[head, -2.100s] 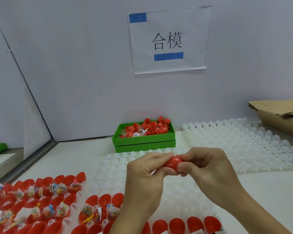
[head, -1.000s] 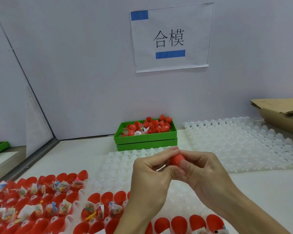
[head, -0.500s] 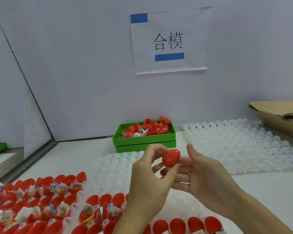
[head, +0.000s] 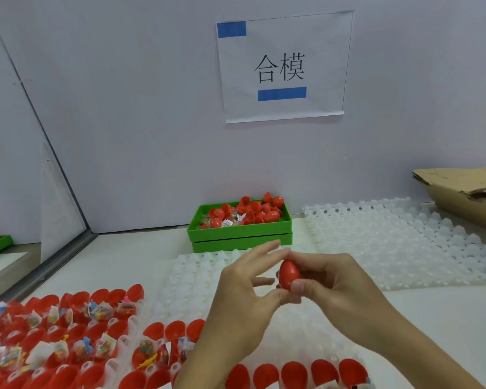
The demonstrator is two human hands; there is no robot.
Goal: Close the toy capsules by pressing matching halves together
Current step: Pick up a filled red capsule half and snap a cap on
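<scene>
From the head view, the right hand (head: 340, 287) pinches a red capsule (head: 290, 275) upright between thumb and fingers, just in front of the green tray (head: 239, 234), probably to check that the halves have seated. The left hand (head: 244, 293) rests beside it, fingers loose and spread, thumb touching the capsule's underside as if to steady it. Nearer than the tray, open halves (head: 292, 373) sit in white racks (head: 191, 276) on the table (head: 446, 318), ready for picking.
</scene>
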